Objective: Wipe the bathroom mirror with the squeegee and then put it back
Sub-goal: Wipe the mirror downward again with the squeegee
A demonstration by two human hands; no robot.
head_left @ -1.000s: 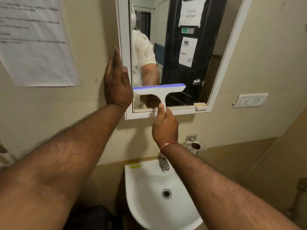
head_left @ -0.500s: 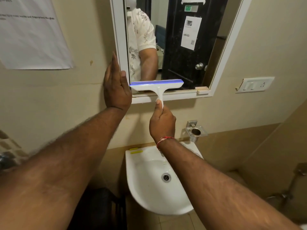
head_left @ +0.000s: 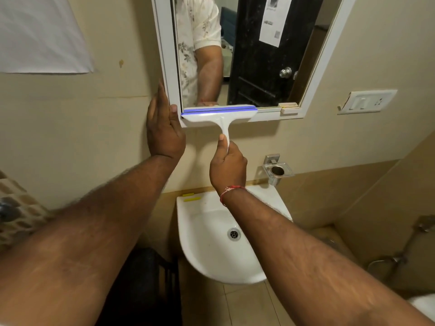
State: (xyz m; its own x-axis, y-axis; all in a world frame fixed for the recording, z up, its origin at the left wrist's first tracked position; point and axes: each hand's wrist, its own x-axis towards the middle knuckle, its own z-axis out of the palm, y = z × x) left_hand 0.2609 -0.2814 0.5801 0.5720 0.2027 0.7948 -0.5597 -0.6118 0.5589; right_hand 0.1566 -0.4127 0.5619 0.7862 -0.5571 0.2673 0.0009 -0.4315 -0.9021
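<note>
A white-framed mirror (head_left: 317, 67) hangs on the beige wall above the sink. A white squeegee (head_left: 217, 115) with a blue blade lies level across the mirror's bottom left edge, its blade at the lower frame. My right hand (head_left: 227, 169) is closed around the squeegee's handle from below, thumb up along it. My left hand (head_left: 163, 131) rests flat, fingers together, on the wall against the mirror frame's left side, holding nothing.
A white sink (head_left: 211, 243) sits below my right arm. A metal holder (head_left: 276, 169) is fixed to the wall on the right, a switch plate (head_left: 367, 102) further right. A paper sheet (head_left: 42, 36) hangs upper left. Taps (head_left: 400, 257) are at lower right.
The squeegee has slid down the glass to the mirror's bottom frame, with my right hand following. My view has tilted downward, showing more sink and floor. My left hand stays on the frame.
</note>
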